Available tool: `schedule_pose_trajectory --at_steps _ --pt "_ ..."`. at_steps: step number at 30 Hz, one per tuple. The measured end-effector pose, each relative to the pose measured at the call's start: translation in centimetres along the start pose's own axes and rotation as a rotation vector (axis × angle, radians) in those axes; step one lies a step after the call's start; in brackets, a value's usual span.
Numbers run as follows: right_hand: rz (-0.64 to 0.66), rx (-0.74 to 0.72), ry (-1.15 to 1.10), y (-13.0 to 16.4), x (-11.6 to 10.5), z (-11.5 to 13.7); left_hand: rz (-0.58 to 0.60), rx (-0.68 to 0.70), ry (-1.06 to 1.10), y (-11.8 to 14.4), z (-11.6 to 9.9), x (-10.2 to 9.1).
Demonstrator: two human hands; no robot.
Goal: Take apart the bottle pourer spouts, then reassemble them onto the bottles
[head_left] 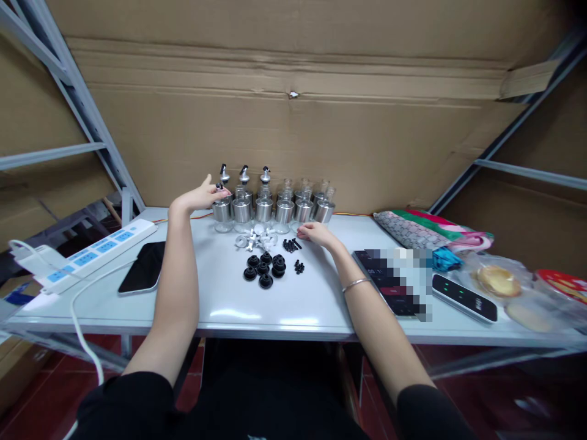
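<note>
Glass bottles with brushed-metal sleeves (263, 211) stand in rows at the back of the table. Three at the back left carry silver pour spouts with black tips (244, 174). My left hand (202, 197) is at the mouth of the front-left bottle (222, 212), fingers closed on a pour spout (219, 186) whose black tip shows above them. Beside the front-right bottles rests my right hand (316, 233), fingers drawn together; anything in them is hidden. Near its fingertips lie small black tubes (291, 245) and smaller black pieces (299, 267).
Silver-white caps (257, 238) and black ribbed stoppers (263, 269) lie mid-table. Left are a power strip (103, 250) and a phone (143, 269). Right are a tablet-like screen (385, 281), a black-topped device (463, 298), a patterned cloth (431, 229) and bagged food (498, 281). Cardboard (293, 134) backs the table.
</note>
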State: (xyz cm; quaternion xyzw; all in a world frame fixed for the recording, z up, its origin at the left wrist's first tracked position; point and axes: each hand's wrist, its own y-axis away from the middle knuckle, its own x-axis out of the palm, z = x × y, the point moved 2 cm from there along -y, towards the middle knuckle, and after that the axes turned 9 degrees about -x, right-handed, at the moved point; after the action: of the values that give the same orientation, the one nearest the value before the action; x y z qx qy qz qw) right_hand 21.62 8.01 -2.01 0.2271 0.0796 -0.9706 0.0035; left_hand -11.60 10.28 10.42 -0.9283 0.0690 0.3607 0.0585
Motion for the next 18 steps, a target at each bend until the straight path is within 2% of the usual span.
schedule_pose_trajectory --at_steps 5,7,10,12,15,18 --pt "-0.020 -0.039 0.069 0.1 0.1 0.0 0.021 0.030 -0.074 1.0 -1.2 -0.3" --pt "-0.033 -0.052 0.087 0.3 0.0 0.4 -0.015 0.049 -0.072 1.7 -2.0 -0.8" --pt "-0.109 -0.122 0.106 0.6 -0.3 1.7 -0.102 0.175 0.034 3.4 -4.3 -1.6" --pt "-0.196 -0.233 0.086 1.0 -0.3 3.0 -0.136 0.249 0.177 4.8 -6.3 -1.4" --pt "-0.272 -0.398 0.063 1.9 0.1 4.8 -0.183 0.338 0.226 6.5 -8.8 1.5" --pt "-0.312 -0.549 0.190 3.1 0.9 6.1 -0.097 0.388 0.116 6.8 -8.7 7.2"
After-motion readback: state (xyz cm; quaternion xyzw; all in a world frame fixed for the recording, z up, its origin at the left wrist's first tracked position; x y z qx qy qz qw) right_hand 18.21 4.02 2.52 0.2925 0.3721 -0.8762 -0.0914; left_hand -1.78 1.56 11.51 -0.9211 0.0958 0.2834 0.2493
